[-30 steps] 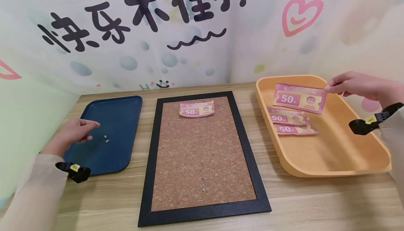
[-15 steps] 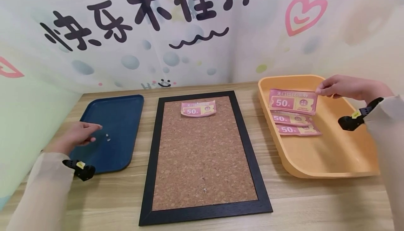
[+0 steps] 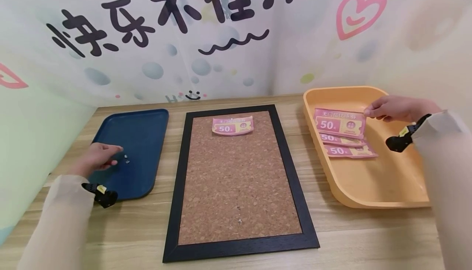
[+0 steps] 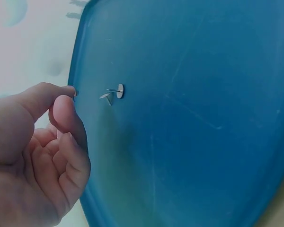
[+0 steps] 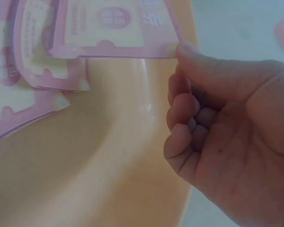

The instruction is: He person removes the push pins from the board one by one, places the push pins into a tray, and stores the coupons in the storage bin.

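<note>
My left hand [image 3: 98,157] is over the dark blue tray [image 3: 141,126], thumb and forefinger pinched together. A tiny pale glint at the fingertips in the left wrist view looks like a thumbtack [image 4: 75,93], mostly hidden. Beyond the fingers, two more thumbtacks lie on the tray, one with its flat head [image 4: 120,91] on edge. At the right, my right hand [image 3: 400,108] pinches a pink and yellow 50 coupon [image 3: 340,123] by its right end. Other coupons [image 3: 350,151] lie under it in the orange bin [image 3: 387,190], overlapping.
A cork board [image 3: 239,180] with a black frame lies between tray and bin. One coupon [image 3: 233,126] is on its upper part. Small shiny bits [image 3: 239,221] show near its lower edge. A printed cloth [image 3: 236,69] hangs behind the table.
My right hand has moved left and down, bringing the coupon closer over the others in the bin. My left hand has shifted slightly right, towards the thumbtacks on the tray.
</note>
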`<state>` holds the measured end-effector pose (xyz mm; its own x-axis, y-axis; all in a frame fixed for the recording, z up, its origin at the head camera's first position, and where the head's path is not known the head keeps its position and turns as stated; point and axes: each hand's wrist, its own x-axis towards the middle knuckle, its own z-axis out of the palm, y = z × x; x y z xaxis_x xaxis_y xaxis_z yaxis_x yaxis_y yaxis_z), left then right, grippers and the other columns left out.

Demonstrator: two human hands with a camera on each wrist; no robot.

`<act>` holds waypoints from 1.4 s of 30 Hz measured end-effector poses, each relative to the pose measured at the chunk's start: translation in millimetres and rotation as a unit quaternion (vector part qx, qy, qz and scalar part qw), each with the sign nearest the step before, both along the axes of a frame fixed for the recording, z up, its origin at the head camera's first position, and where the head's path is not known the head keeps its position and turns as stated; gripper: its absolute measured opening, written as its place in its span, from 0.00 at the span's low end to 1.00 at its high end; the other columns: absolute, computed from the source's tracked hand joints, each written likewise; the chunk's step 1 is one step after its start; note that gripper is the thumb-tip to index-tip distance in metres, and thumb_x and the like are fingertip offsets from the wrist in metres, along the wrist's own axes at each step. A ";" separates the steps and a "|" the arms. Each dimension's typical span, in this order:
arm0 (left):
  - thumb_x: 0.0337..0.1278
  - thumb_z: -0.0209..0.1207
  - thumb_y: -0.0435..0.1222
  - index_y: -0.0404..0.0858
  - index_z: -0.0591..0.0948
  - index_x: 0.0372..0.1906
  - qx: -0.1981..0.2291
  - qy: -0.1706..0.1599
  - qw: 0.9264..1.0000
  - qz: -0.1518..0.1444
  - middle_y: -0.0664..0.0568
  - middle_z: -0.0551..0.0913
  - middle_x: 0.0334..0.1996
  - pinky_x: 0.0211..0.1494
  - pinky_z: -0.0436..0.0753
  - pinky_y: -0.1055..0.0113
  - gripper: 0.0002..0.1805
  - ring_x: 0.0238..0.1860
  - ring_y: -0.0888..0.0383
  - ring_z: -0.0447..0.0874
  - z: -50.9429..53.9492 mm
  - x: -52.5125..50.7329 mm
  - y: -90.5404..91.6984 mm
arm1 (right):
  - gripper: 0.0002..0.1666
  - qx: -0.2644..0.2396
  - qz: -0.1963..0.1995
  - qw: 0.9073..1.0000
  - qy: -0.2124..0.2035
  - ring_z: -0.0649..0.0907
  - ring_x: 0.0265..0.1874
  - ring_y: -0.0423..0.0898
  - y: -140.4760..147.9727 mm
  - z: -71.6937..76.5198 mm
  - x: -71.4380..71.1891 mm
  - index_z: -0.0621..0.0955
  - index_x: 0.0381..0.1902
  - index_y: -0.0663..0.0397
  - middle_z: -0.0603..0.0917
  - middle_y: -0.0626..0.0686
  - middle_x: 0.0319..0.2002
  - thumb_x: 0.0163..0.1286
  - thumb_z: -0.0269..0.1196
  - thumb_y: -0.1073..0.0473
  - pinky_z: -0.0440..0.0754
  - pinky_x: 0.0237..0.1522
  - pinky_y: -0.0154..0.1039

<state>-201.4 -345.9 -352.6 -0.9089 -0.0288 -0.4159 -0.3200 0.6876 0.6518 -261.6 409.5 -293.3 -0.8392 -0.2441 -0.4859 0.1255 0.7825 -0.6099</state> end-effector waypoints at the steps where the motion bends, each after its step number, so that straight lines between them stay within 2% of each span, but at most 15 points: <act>1: 0.66 0.44 0.42 0.18 0.64 0.57 0.003 -0.001 1.000 0.002 0.57 0.75 0.16 0.25 0.74 0.70 0.29 0.19 0.64 0.72 -0.9 -0.5 -0.1 | 0.16 -0.001 -0.004 1.000 0.000 0.68 0.27 0.46 0.8 -2.7 -0.4 0.75 0.38 0.66 0.64 0.50 0.24 0.69 0.53 0.54 0.68 0.31 0.38; 4: 0.66 0.45 0.42 0.19 0.67 0.55 0.008 -0.005 1.000 0.012 0.58 0.75 0.16 0.25 0.75 0.71 0.28 0.19 0.64 0.73 -3.2 -1.0 -0.1 | 0.16 -0.008 -0.015 1.000 0.005 0.67 0.26 0.45 3.3 -10.2 -1.2 0.75 0.38 0.66 0.65 0.50 0.24 0.70 0.53 0.55 0.67 0.30 0.37; 10: 0.65 0.46 0.41 0.21 0.69 0.52 0.014 -0.012 0.999 0.026 0.57 0.75 0.15 0.25 0.75 0.71 0.25 0.19 0.65 0.73 -6.5 -0.7 0.5 | 0.17 -0.018 -0.031 0.999 0.040 0.66 0.25 0.45 6.1 -23.6 -1.4 0.77 0.38 0.68 0.65 0.48 0.24 0.70 0.52 0.57 0.66 0.28 0.37; 18: 0.64 0.47 0.41 0.22 0.68 0.55 0.021 -0.024 0.999 0.042 0.57 0.75 0.16 0.25 0.75 0.71 0.26 0.19 0.65 0.73 -12.0 -3.3 -0.2 | 0.25 0.012 -0.048 0.994 0.094 0.67 0.36 0.51 5.2 -39.7 -2.3 0.73 0.46 0.78 0.70 0.54 0.32 0.70 0.53 0.54 0.68 0.34 0.40; 20: 0.64 0.48 0.41 0.22 0.68 0.55 0.025 -0.026 0.998 0.050 0.57 0.75 0.16 0.25 0.75 0.71 0.26 0.19 0.65 0.73 -14.0 -4.1 -0.2 | 0.26 0.015 -0.055 0.993 0.099 0.68 0.36 0.53 5.5 -43.4 -2.4 0.73 0.46 0.78 0.71 0.55 0.31 0.69 0.53 0.54 0.69 0.35 0.40; 30: 0.63 0.48 0.42 0.25 0.71 0.47 0.034 -0.033 0.996 0.069 0.57 0.75 0.15 0.25 0.75 0.72 0.21 0.18 0.65 0.74 -17.7 -2.7 1.4 | 0.26 0.018 -0.066 0.994 0.083 0.69 0.33 0.51 14.0 -59.3 -3.2 0.75 0.47 0.76 0.72 0.52 0.26 0.68 0.55 0.53 0.68 0.33 0.40; 35: 0.63 0.49 0.41 0.27 0.72 0.42 0.039 -0.038 0.996 0.077 0.57 0.74 0.14 0.24 0.75 0.72 0.18 0.17 0.65 0.74 -18.5 -2.0 2.8 | 0.24 0.004 -0.078 0.995 0.062 0.70 0.27 0.49 15.5 -62.5 -1.3 0.77 0.43 0.75 0.67 0.49 0.19 0.69 0.54 0.53 0.66 0.30 0.37; 38: 0.63 0.49 0.42 0.29 0.72 0.40 0.043 -0.039 0.995 0.079 0.57 0.74 0.14 0.24 0.75 0.72 0.17 0.17 0.65 0.75 -19.3 -2.1 1.4 | 0.22 -0.009 -0.091 0.995 0.050 0.70 0.25 0.49 16.0 -64.2 0.3 0.79 0.41 0.72 0.67 0.49 0.18 0.69 0.54 0.53 0.67 0.30 0.36; 42: 0.62 0.49 0.42 0.34 0.74 0.32 0.050 -0.041 0.995 0.079 0.57 0.74 0.14 0.24 0.76 0.72 0.14 0.18 0.65 0.75 -19.3 -2.2 -0.8 | 0.21 -0.022 -0.105 0.993 0.043 0.71 0.24 0.48 16.1 -66.9 1.0 0.79 0.42 0.71 0.69 0.49 0.19 0.69 0.54 0.54 0.68 0.29 0.35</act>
<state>-203.7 -346.7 -371.9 -0.8597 -0.1229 -0.4959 -0.4730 0.5583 0.6816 -260.6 425.6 -360.2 -0.9118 -0.0783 -0.4032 0.2295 0.7169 -0.6583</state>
